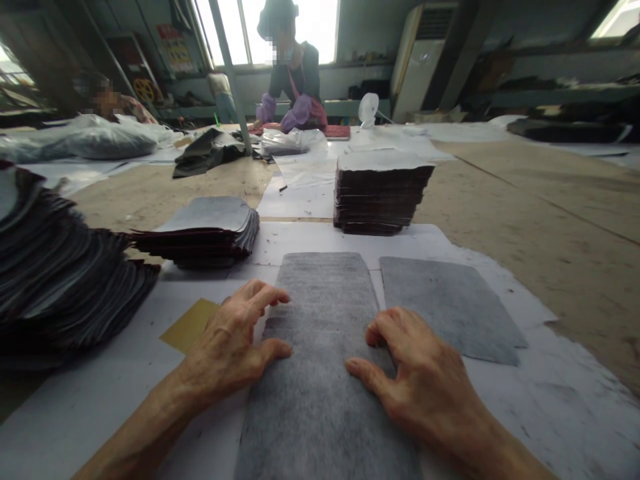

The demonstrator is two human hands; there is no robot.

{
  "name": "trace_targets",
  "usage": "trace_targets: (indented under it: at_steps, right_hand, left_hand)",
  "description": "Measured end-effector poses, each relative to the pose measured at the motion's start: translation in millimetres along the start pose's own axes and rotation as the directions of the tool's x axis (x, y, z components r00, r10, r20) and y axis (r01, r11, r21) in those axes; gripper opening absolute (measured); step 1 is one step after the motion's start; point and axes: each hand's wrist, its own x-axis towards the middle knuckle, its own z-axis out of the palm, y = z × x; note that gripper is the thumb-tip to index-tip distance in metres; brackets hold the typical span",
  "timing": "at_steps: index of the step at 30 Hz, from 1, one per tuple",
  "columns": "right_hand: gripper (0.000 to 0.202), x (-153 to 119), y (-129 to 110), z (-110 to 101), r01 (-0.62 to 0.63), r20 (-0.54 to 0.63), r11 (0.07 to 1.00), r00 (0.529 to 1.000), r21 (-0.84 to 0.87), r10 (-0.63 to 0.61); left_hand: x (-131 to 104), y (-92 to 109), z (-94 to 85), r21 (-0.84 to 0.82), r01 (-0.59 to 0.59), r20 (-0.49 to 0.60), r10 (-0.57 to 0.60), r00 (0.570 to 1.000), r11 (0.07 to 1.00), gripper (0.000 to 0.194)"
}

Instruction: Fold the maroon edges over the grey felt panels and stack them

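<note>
A long grey felt-like sheet [320, 373] lies flat in front of me, its near end cut off by the bottom of the view. At its left edge rests my left hand [235, 333], open, thumb and index finger apart with their tips over the sheet. My right hand [415, 360] is at the opposite edge, thumb on the surface and the other fingers curled by the side; a gap shows between thumb and fingers. Beyond the right hand lies another flat grey piece [445, 307]. A yellow-brown square [190, 327] is partly covered by my left hand.
White paper [125, 373] covers the near table. Stacks of dark-edged pieces stand at far left [55, 280], middle left [200, 233] and behind the sheet [380, 193]. Across the table, a person [295, 80] works near plastic bags and a small white fan [369, 109]; another person [115, 100] is at left.
</note>
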Motion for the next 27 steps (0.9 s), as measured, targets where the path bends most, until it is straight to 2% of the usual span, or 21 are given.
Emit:
trace_targets:
  at_steps: [2,5,7,9,11,13,16,19,27]
  right_hand:
    - [0.023,-0.7,-0.7,0.7,0.038,-0.025,0.999,0.999,0.0,-0.038]
    - [0.025,-2.3,-0.6,2.0,0.035,-0.016,0.999,0.999,-0.006,-0.035]
    - [0.023,-2.8,-0.5,2.2,-0.02,0.014,1.0,1.0,0.0,0.02]
    - [0.023,-2.1,-0.8,1.3,-0.131,0.061,0.991,0.989,-0.008,0.132]
    - [0.024,0.0,-1.2,-0.9,-0.279,0.145,0.96,0.949,-0.032,0.28]
    - [0.031,2.8,-1.1,-3.7,-0.402,0.253,0.915,0.884,-0.018,0.393]
    - [0.036,6.0,0.9,-6.5,-0.498,0.392,0.862,0.815,0.098,0.426]
    - [0.034,6.1,2.7,-5.6,-0.512,0.411,0.847,0.809,0.142,0.42]
    - [0.034,4.2,0.5,-2.6,-0.505,0.397,0.857,0.812,0.106,0.429]
  left_hand:
    - [-0.8,-0.6,1.8,-0.019,-0.06,0.019,0.061,0.998,0.998,0.032]
    - [-0.8,-0.8,3.1,-0.023,-0.038,0.09,0.04,0.995,0.999,0.022]
    - [-0.2,-0.4,2.6,-0.011,0.024,0.118,-0.022,0.993,1.0,0.021]
    - [0.7,0.5,1.3,-0.003,0.083,0.121,-0.082,0.989,0.997,0.02]
    - [2.0,1.9,-0.8,-0.007,0.161,0.124,-0.158,0.98,0.987,0.021]
    - [3.6,3.4,-3.3,-0.015,0.24,0.154,-0.235,0.96,0.971,0.024]
    - [5.7,5.2,-7.2,-0.024,0.315,0.245,-0.3,0.922,0.949,0.024]
    - [6.6,5.6,-9.4,-0.029,0.337,0.286,-0.315,0.905,0.941,0.024]
    - [7.6,3.3,-7.1,-0.046,0.318,0.31,-0.289,0.906,0.947,0.022]
